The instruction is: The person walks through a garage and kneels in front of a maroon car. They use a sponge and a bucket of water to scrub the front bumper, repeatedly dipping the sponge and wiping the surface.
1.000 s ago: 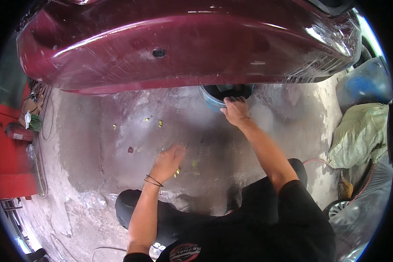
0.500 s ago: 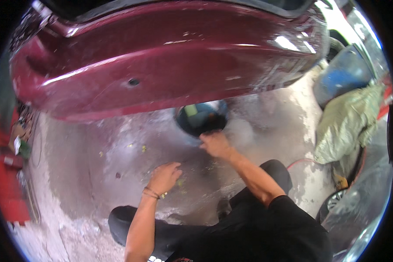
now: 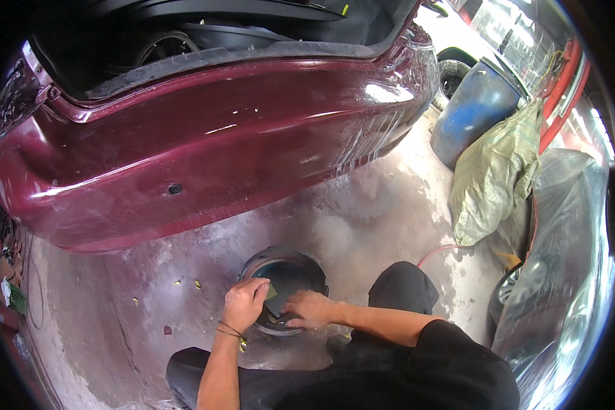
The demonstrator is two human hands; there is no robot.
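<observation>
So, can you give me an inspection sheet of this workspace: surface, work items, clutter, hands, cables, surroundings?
Surface: concrete floor, patchy, with pale and dark areas.
Work items: dark round bucket between the knees, with a flat green piece at its opening.
Clutter: small yellow-green bits and a dark red scrap on the floor.
Hands: left hand at the bucket's left rim, right hand over its opening; firm grip unclear on both.
Cables: thin red line on the floor, right side.
Surroundings: maroon bumper with pale streaks toward its right end; blue drum, pale green sack and clear plastic sheeting to the right.
</observation>
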